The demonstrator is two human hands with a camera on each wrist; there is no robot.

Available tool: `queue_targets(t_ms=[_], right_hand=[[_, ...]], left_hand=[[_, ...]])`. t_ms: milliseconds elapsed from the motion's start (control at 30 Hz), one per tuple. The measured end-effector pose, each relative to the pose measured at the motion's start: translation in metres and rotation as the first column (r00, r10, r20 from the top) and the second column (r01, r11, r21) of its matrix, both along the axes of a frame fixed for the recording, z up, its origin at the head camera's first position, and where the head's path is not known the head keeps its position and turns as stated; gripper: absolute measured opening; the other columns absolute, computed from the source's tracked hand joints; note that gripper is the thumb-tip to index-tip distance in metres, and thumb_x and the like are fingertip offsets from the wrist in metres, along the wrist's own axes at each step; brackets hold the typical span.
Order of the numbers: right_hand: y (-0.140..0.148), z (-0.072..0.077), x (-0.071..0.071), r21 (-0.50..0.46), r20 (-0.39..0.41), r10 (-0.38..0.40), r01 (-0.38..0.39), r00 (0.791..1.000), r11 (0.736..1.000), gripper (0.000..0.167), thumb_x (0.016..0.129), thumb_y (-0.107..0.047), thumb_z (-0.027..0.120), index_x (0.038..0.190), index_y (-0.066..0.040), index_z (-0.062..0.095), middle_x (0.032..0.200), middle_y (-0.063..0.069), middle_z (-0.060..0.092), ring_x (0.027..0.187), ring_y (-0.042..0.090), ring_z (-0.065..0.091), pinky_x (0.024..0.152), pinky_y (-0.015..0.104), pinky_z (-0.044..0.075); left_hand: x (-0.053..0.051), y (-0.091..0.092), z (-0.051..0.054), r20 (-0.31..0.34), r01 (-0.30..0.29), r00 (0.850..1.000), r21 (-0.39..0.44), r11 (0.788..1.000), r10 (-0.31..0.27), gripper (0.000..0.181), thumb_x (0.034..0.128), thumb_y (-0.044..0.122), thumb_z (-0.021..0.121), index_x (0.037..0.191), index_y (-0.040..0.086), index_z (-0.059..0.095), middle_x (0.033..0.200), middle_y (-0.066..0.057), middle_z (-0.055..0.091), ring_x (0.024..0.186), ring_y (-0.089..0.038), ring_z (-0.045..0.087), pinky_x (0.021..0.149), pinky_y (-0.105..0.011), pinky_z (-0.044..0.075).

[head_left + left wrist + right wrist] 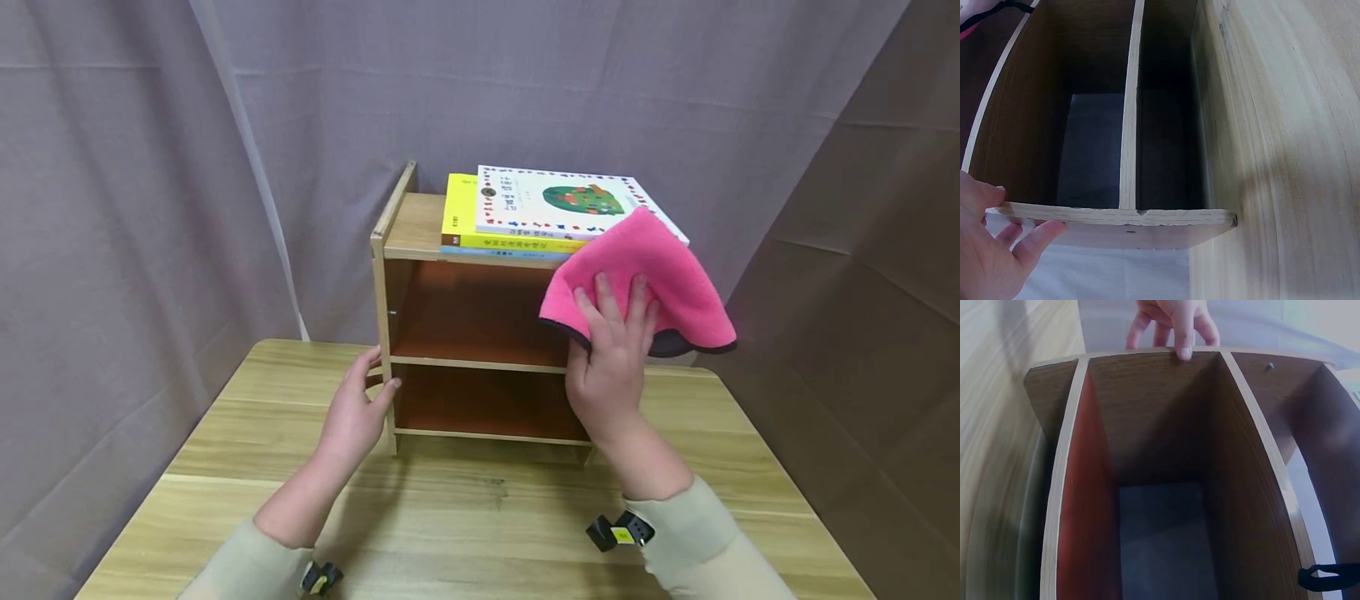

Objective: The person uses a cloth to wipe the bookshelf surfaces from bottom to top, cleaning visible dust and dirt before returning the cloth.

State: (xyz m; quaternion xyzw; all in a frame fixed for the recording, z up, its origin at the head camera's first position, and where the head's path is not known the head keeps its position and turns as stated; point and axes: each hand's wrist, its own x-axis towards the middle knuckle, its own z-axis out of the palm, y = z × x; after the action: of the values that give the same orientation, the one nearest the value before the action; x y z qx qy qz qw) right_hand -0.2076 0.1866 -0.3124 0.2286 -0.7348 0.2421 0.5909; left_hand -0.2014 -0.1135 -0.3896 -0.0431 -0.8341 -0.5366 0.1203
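Observation:
A small wooden shelf [480,364] with two open compartments stands on the table. My left hand [360,414] holds its left side panel, thumb at the front edge and the other fingers on the outer face; the left wrist view shows this hand [997,244] too. A pink cloth [675,283] with black trim drapes over the shelf's right side. Across the cloth lies my right hand [611,358], fingers extended and spread, pressing it at that side. The cloth hides the right panel. Only the dark trim [1329,578] shows in the right wrist view.
Several stacked books lie on the shelf's top, a white picture book [555,202] uppermost and a yellow book [459,212] beneath. The wooden table [480,517] extends in front and to both sides. Grey curtains [525,83] hang behind.

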Motion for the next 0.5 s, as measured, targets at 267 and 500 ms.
queue_targets(t_ms=[267,500], right_hand=[[-0.011,0.0,-0.001,0.088,0.043,-0.002,-0.001,0.999,0.996,0.043,0.103,-0.038,0.045,0.132,-0.009,0.06,0.15,0.006,0.047,0.147,0.039,0.02,0.116,0.063,0.007],[-0.02,0.003,0.0,0.153,0.075,0.018,-0.029,0.997,0.988,0.041,0.103,-0.033,0.044,0.135,-0.01,0.058,0.154,0.003,0.042,0.148,0.037,0.017,0.116,0.062,0.006]], left_hand=[[-0.001,0.001,-0.001,-0.009,-0.002,1.0,-0.002,1.0,0.002,0.055,0.0987,0.018,0.062,0.149,0.018,0.04,0.145,-0.009,0.046,0.125,-0.033,0.053,0.092,-0.048,0.052],[0.0,0.0,0.0,-0.002,-0.002,1.0,-0.001,1.0,0.002,0.054,0.0991,0.019,0.062,0.149,0.019,0.04,0.145,-0.008,0.046,0.125,-0.032,0.052,0.093,-0.047,0.051]])
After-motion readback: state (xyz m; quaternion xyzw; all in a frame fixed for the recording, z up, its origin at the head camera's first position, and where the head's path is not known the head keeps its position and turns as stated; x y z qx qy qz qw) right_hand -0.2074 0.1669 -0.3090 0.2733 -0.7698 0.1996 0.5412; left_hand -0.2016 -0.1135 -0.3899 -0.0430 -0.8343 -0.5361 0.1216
